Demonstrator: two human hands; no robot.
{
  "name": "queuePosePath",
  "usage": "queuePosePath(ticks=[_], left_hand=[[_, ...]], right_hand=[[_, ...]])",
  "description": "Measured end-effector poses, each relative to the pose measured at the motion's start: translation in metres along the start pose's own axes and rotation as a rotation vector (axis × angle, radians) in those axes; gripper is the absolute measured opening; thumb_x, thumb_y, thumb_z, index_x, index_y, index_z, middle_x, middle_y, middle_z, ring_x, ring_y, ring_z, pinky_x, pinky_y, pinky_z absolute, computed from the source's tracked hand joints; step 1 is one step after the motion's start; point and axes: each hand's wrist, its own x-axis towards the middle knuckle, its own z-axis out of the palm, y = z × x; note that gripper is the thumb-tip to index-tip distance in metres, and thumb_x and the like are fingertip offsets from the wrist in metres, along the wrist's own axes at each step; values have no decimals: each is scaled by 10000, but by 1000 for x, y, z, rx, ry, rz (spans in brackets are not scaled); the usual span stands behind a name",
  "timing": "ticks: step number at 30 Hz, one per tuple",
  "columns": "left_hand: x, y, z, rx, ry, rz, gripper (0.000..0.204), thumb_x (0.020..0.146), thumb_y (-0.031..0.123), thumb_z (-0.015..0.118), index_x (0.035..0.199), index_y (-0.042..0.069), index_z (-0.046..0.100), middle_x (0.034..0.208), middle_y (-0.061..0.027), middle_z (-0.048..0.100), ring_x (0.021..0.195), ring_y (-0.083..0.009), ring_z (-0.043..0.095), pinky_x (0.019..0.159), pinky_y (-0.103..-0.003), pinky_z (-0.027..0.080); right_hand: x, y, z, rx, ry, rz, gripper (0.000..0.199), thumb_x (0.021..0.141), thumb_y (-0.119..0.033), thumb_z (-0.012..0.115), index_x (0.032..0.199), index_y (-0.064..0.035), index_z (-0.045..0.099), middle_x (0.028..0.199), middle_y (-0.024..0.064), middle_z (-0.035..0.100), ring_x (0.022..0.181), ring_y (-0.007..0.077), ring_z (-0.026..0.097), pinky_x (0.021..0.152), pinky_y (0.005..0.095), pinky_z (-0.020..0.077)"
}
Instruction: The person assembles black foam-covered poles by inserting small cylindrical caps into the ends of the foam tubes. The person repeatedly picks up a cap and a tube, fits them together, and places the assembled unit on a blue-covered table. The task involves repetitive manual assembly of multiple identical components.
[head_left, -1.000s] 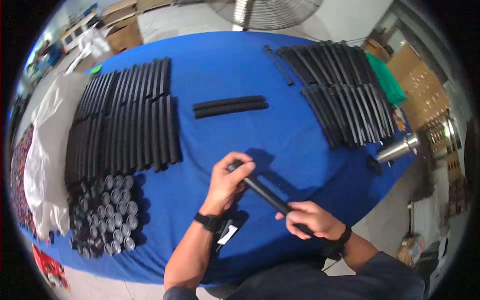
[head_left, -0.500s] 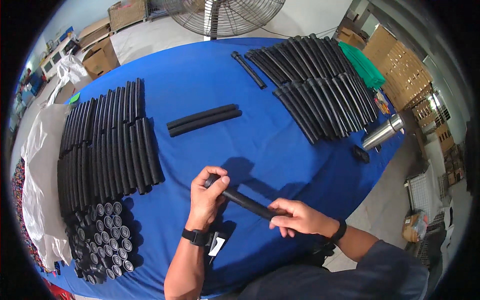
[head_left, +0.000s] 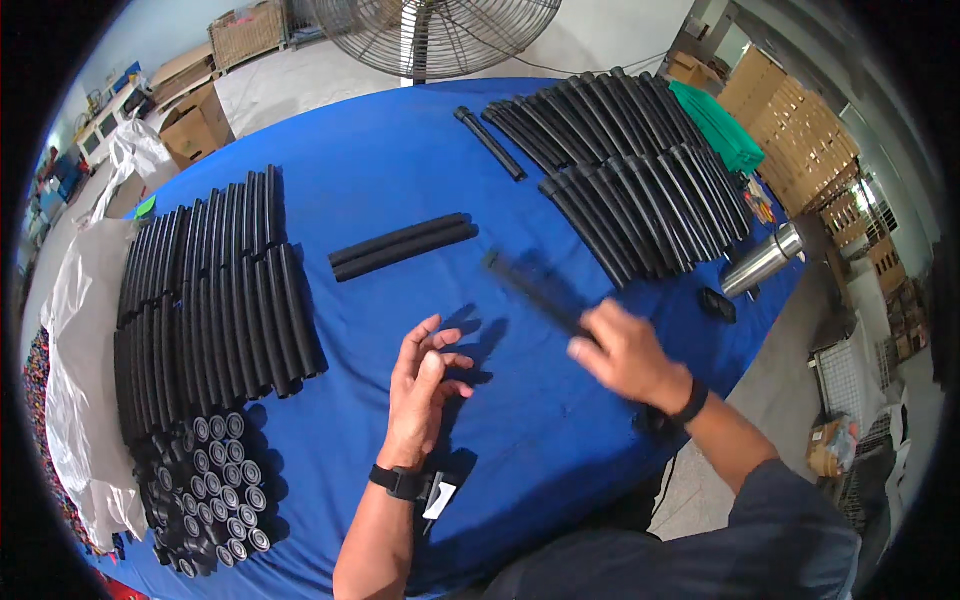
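Observation:
My right hand (head_left: 628, 352) grips one end of a black tube (head_left: 535, 292), blurred by motion, its other end pointing up and left over the blue cloth. My left hand (head_left: 428, 385) is empty, fingers apart, above the cloth left of it. Beyond the hands, two black foam-like tubes (head_left: 404, 246) lie side by side. Rows of capped black tubes (head_left: 620, 175) are laid out at the far right, with a single capped tube (head_left: 490, 143) just left of them. Two rows of plain black tubes (head_left: 215, 320) lie on the left.
Many round black caps (head_left: 215, 490) are grouped at the near left, beside a white plastic bag (head_left: 85, 370). A steel flask (head_left: 765, 262) and a green bundle (head_left: 718, 128) are at the right edge. A large fan (head_left: 430, 30) stands behind the table. A white-labelled dark item (head_left: 440, 497) lies beside my left wrist.
My left hand has let go of the black tube and opened. My right hand has carried the tube up and to the right, toward the capped rows.

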Motion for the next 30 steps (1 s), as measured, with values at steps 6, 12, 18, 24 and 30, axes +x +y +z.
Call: queuePosePath(ticks=[6,12,18,24,30], left_hand=[[5,-4,1,159,-84,-96,427,997,281,664,1311,1,593,1285,-123,628,1070,-195,630,791,-344,566],[3,-3,-5,180,-91,-119,362,995,239,675,1260,-4,635,1243,-123,657,1079,-197,636,805,-340,568],[2,-3,-5,165,-84,-127,341,987,211,686,1248,-5,646,1231,-127,669,1072,-203,649,803,-333,569],[3,-3,-4,172,-84,-125,300,991,162,673,1237,-9,652,1217,-136,677,1056,-201,657,798,-327,569],[3,-6,-4,172,-78,-119,297,991,160,673,1234,-10,652,1198,-138,686,1039,-206,664,792,-328,566]], right_hand=[[49,121,-15,-590,-55,345,311,968,-307,643,1019,-12,562,1019,192,604,862,419,687,724,526,571],[64,151,2,-621,-80,373,302,970,-291,649,1030,-11,555,1035,193,618,899,409,692,732,508,578],[65,156,11,-636,-70,406,308,965,-292,656,1045,-18,540,1032,189,620,881,410,698,719,513,580],[62,160,13,-619,-29,383,309,970,-286,658,1051,-29,506,1030,191,618,836,420,699,666,513,586],[60,162,10,-629,0,396,342,964,-328,672,1035,-39,502,1021,190,614,829,415,701,653,518,584]])
